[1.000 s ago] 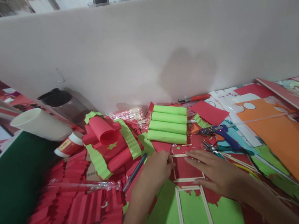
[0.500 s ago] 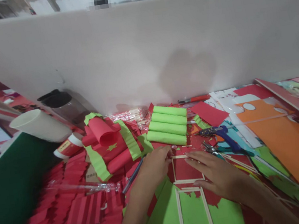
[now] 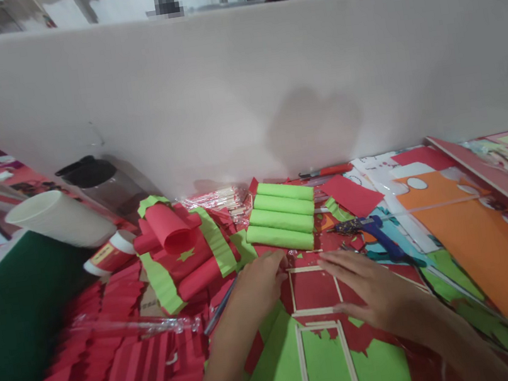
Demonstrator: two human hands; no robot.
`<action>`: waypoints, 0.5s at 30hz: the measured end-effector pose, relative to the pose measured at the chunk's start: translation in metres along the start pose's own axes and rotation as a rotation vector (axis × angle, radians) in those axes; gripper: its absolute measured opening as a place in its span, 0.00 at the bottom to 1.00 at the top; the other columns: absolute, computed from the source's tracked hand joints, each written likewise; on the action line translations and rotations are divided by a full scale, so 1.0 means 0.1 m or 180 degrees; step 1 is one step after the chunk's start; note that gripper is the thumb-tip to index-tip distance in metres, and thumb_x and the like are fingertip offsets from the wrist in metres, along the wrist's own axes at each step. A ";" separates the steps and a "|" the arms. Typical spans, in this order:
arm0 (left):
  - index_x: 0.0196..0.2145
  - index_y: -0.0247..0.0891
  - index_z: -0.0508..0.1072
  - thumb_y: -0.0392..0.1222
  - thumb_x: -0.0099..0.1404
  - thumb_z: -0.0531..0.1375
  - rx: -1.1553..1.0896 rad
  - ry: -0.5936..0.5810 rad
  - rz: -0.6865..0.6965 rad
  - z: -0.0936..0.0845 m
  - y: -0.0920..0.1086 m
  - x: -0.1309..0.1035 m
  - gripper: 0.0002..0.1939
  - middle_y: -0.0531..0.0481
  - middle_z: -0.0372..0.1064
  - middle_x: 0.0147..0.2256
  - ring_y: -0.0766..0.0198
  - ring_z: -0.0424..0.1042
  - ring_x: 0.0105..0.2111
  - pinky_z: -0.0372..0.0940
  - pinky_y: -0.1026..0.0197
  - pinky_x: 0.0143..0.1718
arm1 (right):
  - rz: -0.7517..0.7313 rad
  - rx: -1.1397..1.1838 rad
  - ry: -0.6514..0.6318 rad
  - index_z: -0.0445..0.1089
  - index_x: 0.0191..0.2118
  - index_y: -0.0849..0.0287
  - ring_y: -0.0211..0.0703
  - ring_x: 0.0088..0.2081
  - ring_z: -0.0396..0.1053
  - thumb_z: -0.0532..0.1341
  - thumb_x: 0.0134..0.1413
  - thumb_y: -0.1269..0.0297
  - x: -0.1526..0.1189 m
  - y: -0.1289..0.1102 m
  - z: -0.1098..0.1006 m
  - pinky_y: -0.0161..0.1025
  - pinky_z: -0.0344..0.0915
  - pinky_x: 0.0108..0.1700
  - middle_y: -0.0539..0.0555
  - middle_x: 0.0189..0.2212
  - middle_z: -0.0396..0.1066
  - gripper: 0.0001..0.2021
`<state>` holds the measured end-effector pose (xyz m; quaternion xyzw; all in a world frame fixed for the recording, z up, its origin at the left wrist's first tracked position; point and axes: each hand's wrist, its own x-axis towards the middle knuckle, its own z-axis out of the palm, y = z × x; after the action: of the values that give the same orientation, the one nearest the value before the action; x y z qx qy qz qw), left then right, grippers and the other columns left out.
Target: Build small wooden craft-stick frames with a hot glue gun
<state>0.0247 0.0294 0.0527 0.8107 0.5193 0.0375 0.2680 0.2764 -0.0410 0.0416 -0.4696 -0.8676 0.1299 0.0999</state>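
Note:
In the head view, a small frame of thin wooden sticks (image 3: 315, 312) lies on red paper between my hands. My left hand (image 3: 263, 283) is at its upper left corner, the fingers bent and pressed together; what is under the tips is hidden. My right hand (image 3: 366, 285) rests along its right side with fingers stretched and thumb apart, touching the sticks. Closer to me, a longer stick frame (image 3: 302, 361) lies on green paper (image 3: 382, 365), its near end cut off by the picture.
Behind the hands stand rolled green paper tubes (image 3: 281, 216). Folded red paper (image 3: 132, 368) and a red and green paper piece (image 3: 187, 251) lie left, a blue glue gun (image 3: 380, 235) and orange paper (image 3: 470, 234) right. A white partition (image 3: 202, 96) closes off the back.
The right side stick of the small frame now stands straighter and further in. My right hand has shifted slightly, and the whole view has moved a little.

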 end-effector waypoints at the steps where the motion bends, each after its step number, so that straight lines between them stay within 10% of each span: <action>1: 0.39 0.42 0.70 0.34 0.65 0.57 0.0025 -0.0004 0.0009 -0.01 -0.01 0.00 0.07 0.51 0.74 0.40 0.60 0.73 0.38 0.59 0.63 0.34 | 0.0072 -0.0033 0.0006 0.50 0.69 0.54 0.52 0.65 0.55 0.59 0.62 0.53 -0.02 0.03 -0.03 0.51 0.57 0.64 0.57 0.66 0.56 0.34; 15: 0.46 0.42 0.69 0.42 0.59 0.67 -0.0281 -0.0473 0.0881 -0.13 0.01 -0.10 0.18 0.49 0.67 0.48 0.54 0.67 0.49 0.60 0.57 0.47 | -0.0118 -0.0198 -0.0134 0.53 0.68 0.52 0.58 0.64 0.54 0.63 0.56 0.50 -0.06 0.11 0.01 0.60 0.50 0.64 0.59 0.65 0.58 0.37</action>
<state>0.0160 0.0255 0.0668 0.8624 0.3793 0.0368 0.3332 0.2884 -0.0406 0.0367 -0.4535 -0.8816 0.1109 0.0692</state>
